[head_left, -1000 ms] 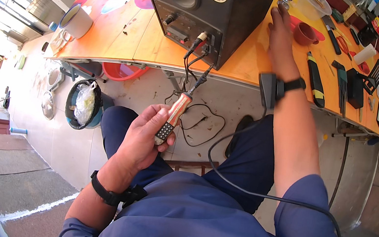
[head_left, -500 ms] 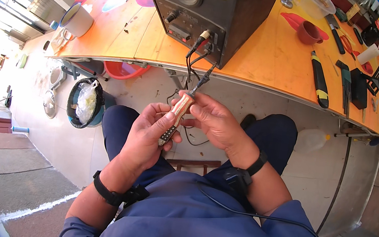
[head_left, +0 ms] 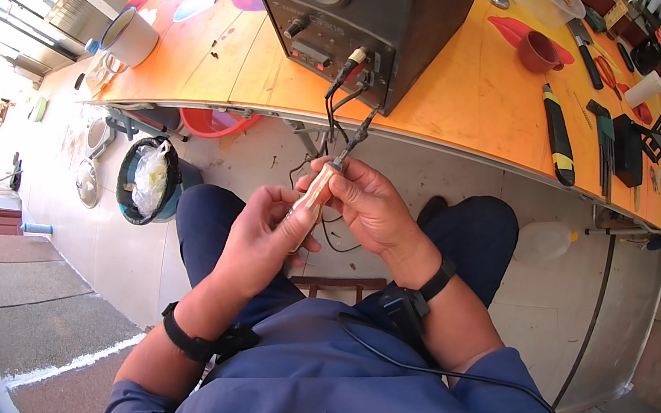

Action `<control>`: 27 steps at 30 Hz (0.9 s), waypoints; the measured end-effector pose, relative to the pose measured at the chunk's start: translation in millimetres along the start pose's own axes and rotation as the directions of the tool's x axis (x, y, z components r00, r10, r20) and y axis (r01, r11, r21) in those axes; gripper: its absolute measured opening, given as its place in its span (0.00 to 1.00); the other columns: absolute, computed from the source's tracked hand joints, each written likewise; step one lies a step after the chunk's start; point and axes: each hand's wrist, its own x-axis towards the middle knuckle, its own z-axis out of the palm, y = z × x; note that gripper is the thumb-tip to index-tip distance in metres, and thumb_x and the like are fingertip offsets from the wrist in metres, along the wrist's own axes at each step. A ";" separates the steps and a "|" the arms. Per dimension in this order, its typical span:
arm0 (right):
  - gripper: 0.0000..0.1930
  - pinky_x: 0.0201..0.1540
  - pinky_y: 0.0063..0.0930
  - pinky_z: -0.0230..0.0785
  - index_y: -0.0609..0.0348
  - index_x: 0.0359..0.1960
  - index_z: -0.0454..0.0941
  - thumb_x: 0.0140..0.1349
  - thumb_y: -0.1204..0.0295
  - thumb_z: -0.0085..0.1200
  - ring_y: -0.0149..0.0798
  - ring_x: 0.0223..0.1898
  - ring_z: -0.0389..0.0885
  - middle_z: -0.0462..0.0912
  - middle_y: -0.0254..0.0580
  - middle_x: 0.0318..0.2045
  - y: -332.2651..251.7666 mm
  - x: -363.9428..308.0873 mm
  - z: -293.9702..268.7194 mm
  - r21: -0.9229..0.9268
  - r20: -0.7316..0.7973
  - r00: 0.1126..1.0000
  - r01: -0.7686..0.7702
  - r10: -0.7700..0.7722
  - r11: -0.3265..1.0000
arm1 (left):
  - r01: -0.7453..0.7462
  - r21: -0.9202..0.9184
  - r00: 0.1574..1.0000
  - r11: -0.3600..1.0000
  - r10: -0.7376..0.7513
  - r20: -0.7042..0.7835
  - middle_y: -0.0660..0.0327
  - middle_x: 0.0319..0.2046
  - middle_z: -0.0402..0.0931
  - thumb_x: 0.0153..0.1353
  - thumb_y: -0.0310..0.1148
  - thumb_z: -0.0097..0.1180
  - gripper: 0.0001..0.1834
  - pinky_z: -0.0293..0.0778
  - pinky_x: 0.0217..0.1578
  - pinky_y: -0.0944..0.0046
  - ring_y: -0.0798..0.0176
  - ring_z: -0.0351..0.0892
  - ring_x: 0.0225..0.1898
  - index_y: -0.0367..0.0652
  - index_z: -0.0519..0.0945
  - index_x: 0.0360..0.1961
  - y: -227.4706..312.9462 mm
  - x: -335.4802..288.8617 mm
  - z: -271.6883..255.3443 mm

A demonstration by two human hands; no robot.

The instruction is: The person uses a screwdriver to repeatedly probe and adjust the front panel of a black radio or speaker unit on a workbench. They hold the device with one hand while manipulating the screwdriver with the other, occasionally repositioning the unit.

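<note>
Two hands on one tool, over the lap, below table (head_left: pixel 468 99) edge. Far left: white pot (head_left: pixel 130 38) on tabletop, bin w/ plastic bag (head_left: pixel 146 179) on floor. Left hand (head_left: pixel 261 234) wrapped round lower part of tan-handled tool (head_left: pixel 315 197), fingers curled shut on grip, thumb along its side. Right hand (head_left: pixel 365 203) pinching upper end betw. thumb & fingertips, closed tight. Black wires (head_left: pixel 344 109) up from tool tip to black speaker box (head_left: pixel 353 11). Far right on table: black-yellow knife (head_left: pixel 559 137), brown cup (head_left: pixel 538 52).
</note>
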 end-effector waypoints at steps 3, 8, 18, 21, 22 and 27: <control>0.18 0.63 0.37 0.71 0.59 0.61 0.76 0.77 0.62 0.53 0.38 0.55 0.83 0.84 0.47 0.52 1.1 -0.4 -3.0 -0.025 0.006 1.000 0.014 -0.014 1.000 | -0.217 0.431 0.972 0.876 0.235 0.013 0.57 0.42 0.81 0.73 0.41 0.61 0.22 0.78 0.32 0.71 0.67 0.85 0.36 0.33 0.71 0.53 -3.5 -2.3 0.2; 0.19 0.63 0.38 0.71 0.58 0.62 0.77 0.76 0.62 0.54 0.40 0.56 0.83 0.85 0.48 0.52 1.0 -0.6 -8.5 -0.014 0.024 1.000 0.016 -0.016 1.000 | 0.045 -0.071 0.998 0.996 -0.043 0.036 0.54 0.40 0.82 0.77 0.42 0.53 0.20 0.77 0.28 0.70 0.64 0.85 0.33 0.33 0.73 0.54 -2.7 -5.2 1.3; 0.19 0.64 0.40 0.70 0.58 0.59 0.78 0.76 0.60 0.55 0.41 0.56 0.83 0.85 0.47 0.52 3.2 6.9 -7.8 -0.112 -0.015 0.998 0.051 -0.053 0.992 | -0.043 -0.017 0.996 0.999 0.042 -0.073 0.55 0.38 0.82 0.79 0.46 0.46 0.22 0.77 0.26 0.70 0.62 0.85 0.30 0.35 0.74 0.56 -11.1 -2.6 1.8; 0.19 0.65 0.40 0.69 0.58 0.59 0.78 0.75 0.60 0.56 0.41 0.57 0.83 0.84 0.47 0.53 2.7 7.6 -7.5 -0.119 -0.013 0.999 0.036 -0.038 0.992 | 0.000 -0.059 0.999 0.998 -0.002 -0.038 0.55 0.39 0.81 0.79 0.48 0.45 0.23 0.78 0.27 0.70 0.63 0.85 0.32 0.35 0.74 0.56 -11.9 -0.8 -0.6; 0.19 0.65 0.41 0.69 0.58 0.59 0.78 0.75 0.59 0.56 0.41 0.57 0.83 0.84 0.48 0.53 2.3 7.3 -7.5 -0.100 -0.004 0.999 0.032 -0.032 0.995 | 0.055 -0.117 0.998 0.992 -0.053 0.020 0.55 0.39 0.81 0.78 0.47 0.47 0.23 0.78 0.27 0.70 0.63 0.85 0.32 0.35 0.73 0.56 -9.8 -1.1 -3.7; 0.18 0.66 0.42 0.69 0.58 0.57 0.78 0.75 0.59 0.56 0.40 0.57 0.82 0.84 0.47 0.54 3.4 6.2 -7.4 -0.071 0.044 0.999 0.024 -0.021 0.997 | 0.260 -0.384 0.957 0.886 -0.185 0.222 0.55 0.42 0.81 0.77 0.44 0.50 0.21 0.78 0.28 0.69 0.63 0.85 0.35 0.35 0.73 0.56 -0.3 -2.3 -14.6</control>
